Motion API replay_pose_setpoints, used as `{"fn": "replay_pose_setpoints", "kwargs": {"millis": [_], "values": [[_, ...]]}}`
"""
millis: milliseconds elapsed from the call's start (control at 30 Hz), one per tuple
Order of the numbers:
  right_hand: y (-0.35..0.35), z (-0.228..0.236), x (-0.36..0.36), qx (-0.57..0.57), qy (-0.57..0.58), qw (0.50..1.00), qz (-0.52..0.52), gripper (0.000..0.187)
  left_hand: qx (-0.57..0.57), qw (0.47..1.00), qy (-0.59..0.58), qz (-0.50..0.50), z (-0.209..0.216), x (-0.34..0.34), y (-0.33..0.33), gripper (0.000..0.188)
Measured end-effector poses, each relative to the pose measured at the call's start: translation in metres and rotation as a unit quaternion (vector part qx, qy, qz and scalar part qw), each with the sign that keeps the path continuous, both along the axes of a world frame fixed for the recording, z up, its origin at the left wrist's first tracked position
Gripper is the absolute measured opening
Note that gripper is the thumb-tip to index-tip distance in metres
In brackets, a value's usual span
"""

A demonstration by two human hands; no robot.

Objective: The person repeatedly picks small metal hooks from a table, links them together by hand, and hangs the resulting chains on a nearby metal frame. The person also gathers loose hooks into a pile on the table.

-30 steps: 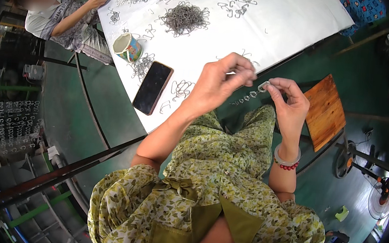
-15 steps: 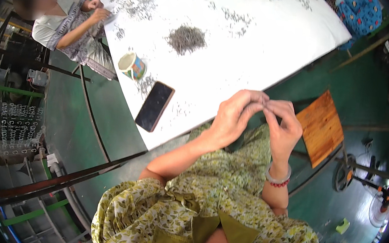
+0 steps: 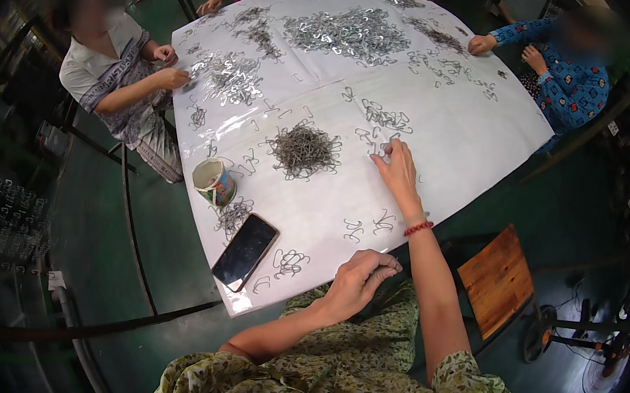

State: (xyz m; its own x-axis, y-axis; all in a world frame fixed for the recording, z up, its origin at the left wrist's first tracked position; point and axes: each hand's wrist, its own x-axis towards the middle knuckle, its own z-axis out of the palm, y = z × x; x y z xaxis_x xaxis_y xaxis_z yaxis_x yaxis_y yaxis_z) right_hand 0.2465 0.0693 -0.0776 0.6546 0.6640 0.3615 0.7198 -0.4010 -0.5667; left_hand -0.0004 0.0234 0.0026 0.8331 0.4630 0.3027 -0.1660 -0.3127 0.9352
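Observation:
My right hand [image 3: 397, 173] reaches over the white-covered table [image 3: 456, 173], thumb and forefinger apart. Its fingertips are at the near edge of a loose group of bent wire hooks [image 3: 386, 116]. Close to the table's front edge my left hand [image 3: 358, 284] is closed, thumb pressed against the fingers; whatever it may hold is too small to make out. A dense heap of dark bent wire pieces [image 3: 303, 151] lies left of my right hand. Between my two hands and slightly to the left are a few separate wire hooks [image 3: 354, 230].
A phone [image 3: 245, 252] lies at the near left corner beside a patterned cup [image 3: 214, 181] and small wire piles. A large spread of hooks [image 3: 347, 33] covers the far middle. Other people sit around the table. A wooden stool [image 3: 496, 281] stands at right.
My hands, fingertips together half a second ago, are now apart. The right has moved forward to the hooks; the left has dropped nearer to me. The view takes in more of the far table.

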Motion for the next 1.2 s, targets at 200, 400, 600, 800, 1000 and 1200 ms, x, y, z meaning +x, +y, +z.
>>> {"fn": "replay_pose_setpoints", "kwargs": {"millis": [200, 400, 600, 800, 1000, 1200], "values": [[0.019, -0.017, 0.022, -0.092, -0.024, 0.995, -0.029, 0.025, 0.017, 1.000, 0.003, 0.015, 0.002, -0.009, 0.015, 0.010], [-0.021, 0.008, 0.002, -0.009, 0.121, 0.991, -0.048, 0.020, -0.039, 0.999, -0.004, 0.010, 0.003, -0.011, 0.010, 0.011], [-0.117, 0.075, -0.083, 0.151, 0.357, 0.922, -0.003, 0.016, -0.027, 0.999, -0.018, 0.014, 0.004, -0.005, 0.005, 0.008], [-0.169, 0.107, -0.157, 0.228, 0.155, 0.961, -0.003, 0.032, 0.033, 0.999, 0.005, 0.007, 0.012, -0.004, -0.001, 0.013], [-0.167, 0.117, -0.175, 0.284, 0.068, 0.956, 0.010, 0.032, 0.064, 0.998, 0.022, -0.013, 0.010, -0.012, -0.002, 0.016], [-0.173, 0.107, -0.174, 0.334, 0.202, 0.921, -0.018, 0.031, 0.216, 0.971, -0.004, 0.106, -0.003, -0.005, 0.056, 0.029]]}}
